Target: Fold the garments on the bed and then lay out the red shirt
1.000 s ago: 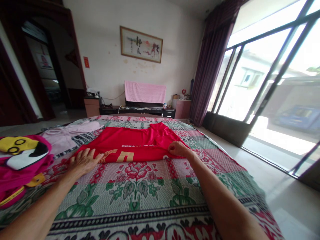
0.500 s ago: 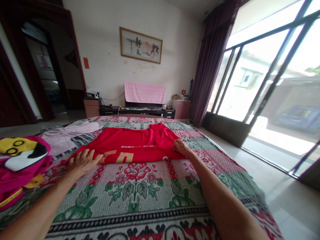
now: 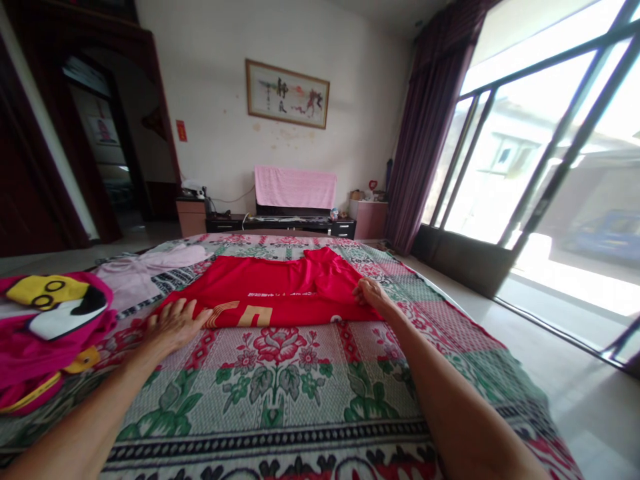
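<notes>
A red T-shirt (image 3: 270, 280) with white lettering and gold print lies spread on the flowered bed cover, its near edge folded over. On its left end, my left hand (image 3: 175, 325) rests palm down with fingers spread. My right hand (image 3: 373, 293) is at the shirt's right side, its fingers curled and closed on the red cloth near the sleeve. The fingertips of that hand are partly hidden.
The patterned bed cover (image 3: 270, 400) spreads beneath everything. At the left lie a magenta and yellow garment (image 3: 60, 340) and a pale pink garment (image 3: 145, 270). Beyond the bed stands a low cabinet (image 3: 225, 225). Glass doors (image 3: 520, 160) are on the right.
The view has turned slightly, so everything sits a little further right. Both hands stay at nearly the same spots on the red T-shirt.
</notes>
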Tool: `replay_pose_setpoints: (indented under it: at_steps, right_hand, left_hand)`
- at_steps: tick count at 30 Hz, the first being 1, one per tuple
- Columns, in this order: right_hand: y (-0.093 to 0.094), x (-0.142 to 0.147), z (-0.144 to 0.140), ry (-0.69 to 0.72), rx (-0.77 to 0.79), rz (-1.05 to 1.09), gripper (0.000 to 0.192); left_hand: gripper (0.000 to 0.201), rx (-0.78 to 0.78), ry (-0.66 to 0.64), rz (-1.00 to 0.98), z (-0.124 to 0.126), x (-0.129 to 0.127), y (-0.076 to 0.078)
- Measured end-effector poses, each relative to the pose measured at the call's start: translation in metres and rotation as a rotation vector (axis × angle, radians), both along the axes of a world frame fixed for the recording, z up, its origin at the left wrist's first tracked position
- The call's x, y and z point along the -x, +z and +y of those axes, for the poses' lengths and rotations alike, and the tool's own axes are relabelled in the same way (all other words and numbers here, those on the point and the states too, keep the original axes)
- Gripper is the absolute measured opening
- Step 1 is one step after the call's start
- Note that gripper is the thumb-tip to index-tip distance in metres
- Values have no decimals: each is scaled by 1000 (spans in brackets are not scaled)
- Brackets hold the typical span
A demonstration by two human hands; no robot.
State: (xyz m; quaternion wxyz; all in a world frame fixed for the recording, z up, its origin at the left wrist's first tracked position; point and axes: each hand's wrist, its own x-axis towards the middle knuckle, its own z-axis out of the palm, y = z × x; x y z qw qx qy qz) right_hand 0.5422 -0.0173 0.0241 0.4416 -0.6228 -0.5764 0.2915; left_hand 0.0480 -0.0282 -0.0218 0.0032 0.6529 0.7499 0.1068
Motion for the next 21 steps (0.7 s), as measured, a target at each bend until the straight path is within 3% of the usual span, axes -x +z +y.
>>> replay_pose_setpoints:
  at_steps: [7, 12, 15, 17, 19, 21]
  right_hand:
    - [2, -18, -4, -163, -28, -8, 38]
    - [5, -44, -4, -292, -136, 569, 21]
    - [8, -51, -6, -241, -235, 802, 10]
    - [9, -48, -8, -152, -250, 875, 14]
    - [9, -39, -10, -33, -206, 760, 24]
    - [11, -28, -11, 98, -132, 483, 27]
  left_hand:
    - [80, 37, 60, 53, -8, -9, 8]
    - [80, 49, 72, 38, -6, -8, 8]
    - [78, 34, 66, 35, -5, -8, 7]
    - [76, 22, 75, 31, -7, -10, 8]
    - [73, -7, 73, 27, -12, -13, 10]
    - [68, -114, 49, 32, -18, -16, 13]
